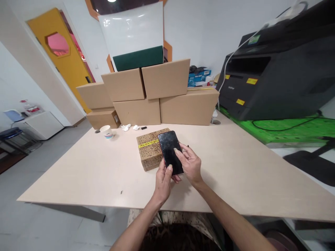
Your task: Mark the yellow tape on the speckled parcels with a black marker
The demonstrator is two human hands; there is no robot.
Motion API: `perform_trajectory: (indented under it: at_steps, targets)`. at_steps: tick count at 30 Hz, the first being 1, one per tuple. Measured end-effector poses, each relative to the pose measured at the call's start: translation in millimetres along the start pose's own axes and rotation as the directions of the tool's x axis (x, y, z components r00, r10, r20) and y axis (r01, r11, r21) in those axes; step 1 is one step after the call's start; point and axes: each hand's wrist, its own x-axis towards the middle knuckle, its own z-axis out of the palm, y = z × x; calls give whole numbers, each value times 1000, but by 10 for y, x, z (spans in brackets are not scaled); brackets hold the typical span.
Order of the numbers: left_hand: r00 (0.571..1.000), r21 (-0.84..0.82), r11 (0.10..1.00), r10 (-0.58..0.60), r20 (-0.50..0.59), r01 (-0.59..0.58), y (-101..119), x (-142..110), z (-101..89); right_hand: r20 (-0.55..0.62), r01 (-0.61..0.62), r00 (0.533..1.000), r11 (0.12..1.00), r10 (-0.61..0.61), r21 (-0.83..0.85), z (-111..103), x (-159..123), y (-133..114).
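Phone [170,151] held up just in front of the small box [150,150], partly over it. Left hand [163,181] pinches its bottom edge, right hand [190,164] cups the side, thumb on screen. Probably light, stiff, slick glass, breakable; grip the side edges.

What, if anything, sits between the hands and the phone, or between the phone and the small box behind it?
Nothing visible. Left hand and right hand both grip the phone directly. It is held over the near end of the small box, nothing between.
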Motion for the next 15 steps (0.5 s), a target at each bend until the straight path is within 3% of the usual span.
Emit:
perform_trajectory:
  at_steps: [6,15]
  targets:
    - [1000,22,1000,-3,-7,3,-1,37,-30,-16,25,1000,1000,-25,12,43,40,118]
    - [999,43,998,38,-4,-37,77,98,-124,67,58,996,994,-64,90,165,87,113]
